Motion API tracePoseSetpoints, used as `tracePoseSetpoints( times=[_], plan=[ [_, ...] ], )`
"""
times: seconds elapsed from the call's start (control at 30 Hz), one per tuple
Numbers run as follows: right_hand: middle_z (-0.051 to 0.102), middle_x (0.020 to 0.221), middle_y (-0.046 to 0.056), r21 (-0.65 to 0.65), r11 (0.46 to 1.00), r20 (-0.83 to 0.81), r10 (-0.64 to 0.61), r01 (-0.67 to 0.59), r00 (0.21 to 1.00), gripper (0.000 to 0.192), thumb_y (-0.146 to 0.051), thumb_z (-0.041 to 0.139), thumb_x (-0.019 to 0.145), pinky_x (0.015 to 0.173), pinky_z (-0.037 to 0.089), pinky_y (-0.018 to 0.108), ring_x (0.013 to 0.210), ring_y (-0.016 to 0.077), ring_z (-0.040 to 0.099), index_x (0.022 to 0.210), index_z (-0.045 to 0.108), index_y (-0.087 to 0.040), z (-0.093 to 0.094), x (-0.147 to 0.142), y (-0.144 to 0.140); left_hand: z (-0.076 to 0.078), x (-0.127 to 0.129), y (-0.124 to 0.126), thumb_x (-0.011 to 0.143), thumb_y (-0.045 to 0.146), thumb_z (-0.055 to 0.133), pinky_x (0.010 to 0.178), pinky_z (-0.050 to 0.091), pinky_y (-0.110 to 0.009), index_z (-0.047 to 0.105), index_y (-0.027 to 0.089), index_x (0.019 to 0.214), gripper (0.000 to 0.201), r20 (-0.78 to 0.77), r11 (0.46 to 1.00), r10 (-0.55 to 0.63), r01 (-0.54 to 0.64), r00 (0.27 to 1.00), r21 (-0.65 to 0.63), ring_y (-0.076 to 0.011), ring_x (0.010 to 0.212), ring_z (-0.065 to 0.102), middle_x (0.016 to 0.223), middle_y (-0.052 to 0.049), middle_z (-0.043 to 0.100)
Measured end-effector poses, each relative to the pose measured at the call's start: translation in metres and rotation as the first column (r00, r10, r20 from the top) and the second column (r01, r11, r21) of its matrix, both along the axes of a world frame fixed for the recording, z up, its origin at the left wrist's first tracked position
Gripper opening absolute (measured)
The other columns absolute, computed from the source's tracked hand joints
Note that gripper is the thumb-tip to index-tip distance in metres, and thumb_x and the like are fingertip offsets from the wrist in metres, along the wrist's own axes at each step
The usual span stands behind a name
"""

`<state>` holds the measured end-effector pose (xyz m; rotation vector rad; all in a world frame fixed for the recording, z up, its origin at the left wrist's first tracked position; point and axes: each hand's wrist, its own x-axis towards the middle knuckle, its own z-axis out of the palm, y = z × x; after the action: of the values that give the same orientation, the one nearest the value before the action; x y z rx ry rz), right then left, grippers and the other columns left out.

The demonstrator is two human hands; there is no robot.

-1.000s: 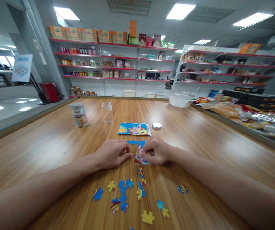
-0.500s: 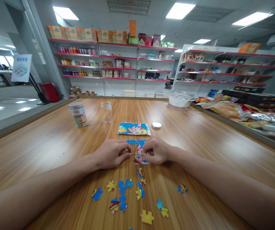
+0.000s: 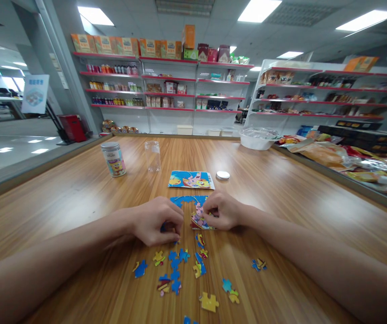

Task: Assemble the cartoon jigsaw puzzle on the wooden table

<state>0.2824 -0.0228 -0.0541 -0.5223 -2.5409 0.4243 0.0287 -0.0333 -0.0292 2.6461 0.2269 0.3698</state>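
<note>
A partly built cartoon puzzle (image 3: 193, 209) lies on the wooden table (image 3: 61, 198) between my hands. My right hand (image 3: 222, 210) rests on its right side, fingertips pressing on the pieces. My left hand (image 3: 156, 220) sits just left of and below the puzzle, fingers curled over something blue on the table; whether it grips a piece is hidden. Several loose puzzle pieces (image 3: 180, 265) lie scattered in front of me, with a small pair (image 3: 258, 264) further right. A printed reference picture (image 3: 191, 179) lies beyond the puzzle.
A labelled jar (image 3: 113, 159), a clear plastic tube (image 3: 153, 156) and a white lid (image 3: 222, 175) stand further back. A white bowl (image 3: 257, 140) and packaged snacks (image 3: 331, 155) line the right edge. Shop shelves (image 3: 166, 85) fill the far wall.
My left hand has drawn back from the puzzle's left edge, toward me, uncovering more of the blue top edge. My right hand has stayed on the puzzle. The view shifted slightly.
</note>
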Motion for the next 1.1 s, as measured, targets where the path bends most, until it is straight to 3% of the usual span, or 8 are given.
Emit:
tracePoseSetpoints(
  times=[0.2,0.4,0.53,0.6,0.73,1.1],
  plan=[
    [0.034,0.045,-0.006,-0.002,1.0,-0.001,0.01,-0.01,1.0,0.032,-0.021,0.054,0.081,0.042,0.02,0.023,0.04,0.0062,0.026,0.05,0.046,-0.016,0.0,-0.001,0.0,0.022,0.005,-0.017,0.082,0.021,0.069,0.051,0.038,-0.025,0.072,0.018,0.091,0.01,-0.166,0.977,-0.132,0.101,0.977,-0.187,-0.012,0.054,0.049,0.064,0.0,0.059],
    [0.032,0.045,-0.006,0.006,1.0,0.004,0.0,0.0,1.0,0.033,-0.021,0.053,0.08,0.042,0.021,0.024,0.04,0.0066,0.027,0.049,0.042,-0.018,0.002,-0.001,-0.001,0.038,0.004,-0.026,0.077,0.027,0.08,0.043,0.033,-0.022,0.073,0.02,0.082,0.011,-0.39,0.963,-0.115,0.006,0.913,-0.27,-0.0093,0.045,0.045,0.053,0.007,0.051],
    [0.031,0.045,-0.007,0.005,1.0,0.024,0.005,-0.005,1.0,0.034,-0.022,0.053,0.082,0.042,0.02,0.024,0.041,0.0067,0.026,0.05,0.04,-0.018,0.001,0.0,0.0,0.049,0.011,-0.041,0.071,0.029,0.085,0.043,0.03,-0.024,0.071,0.021,0.075,0.017,-0.522,0.996,0.038,-0.074,0.852,-0.048,-0.0122,0.046,0.05,0.054,0.005,0.059],
    [0.031,0.046,-0.007,0.002,1.0,0.025,0.011,-0.011,1.0,0.033,-0.021,0.053,0.082,0.043,0.02,0.024,0.041,0.0067,0.026,0.051,0.04,-0.018,0.0,0.001,0.0,0.051,0.015,-0.05,0.069,0.027,0.086,0.043,0.027,-0.025,0.071,0.022,0.072,0.017,-0.543,0.994,0.099,-0.064,0.834,0.084,-0.0135,0.045,0.05,0.055,0.003,0.062],
    [0.03,0.045,-0.007,-0.004,1.0,0.012,0.022,-0.022,1.0,0.033,-0.021,0.053,0.081,0.043,0.019,0.024,0.041,0.0068,0.024,0.051,0.04,-0.018,0.001,0.0,0.0,0.053,0.019,-0.06,0.07,0.025,0.086,0.042,0.025,-0.027,0.072,0.022,0.071,0.014,-0.555,0.977,0.143,-0.027,0.82,0.212,-0.0152,0.043,0.051,0.054,0.002,0.064],
    [0.032,0.044,-0.006,-0.02,1.0,0.025,0.001,0.0,1.0,0.034,-0.023,0.052,0.081,0.042,0.019,0.024,0.04,0.0069,0.026,0.05,0.041,-0.018,0.003,0.0,-0.001,0.061,0.022,-0.065,0.072,0.033,0.085,0.042,0.023,-0.029,0.074,0.021,0.08,0.018,-0.664,0.964,0.16,0.029,0.73,0.265,-0.0169,0.045,0.051,0.064,-0.002,0.07]
  ],
)
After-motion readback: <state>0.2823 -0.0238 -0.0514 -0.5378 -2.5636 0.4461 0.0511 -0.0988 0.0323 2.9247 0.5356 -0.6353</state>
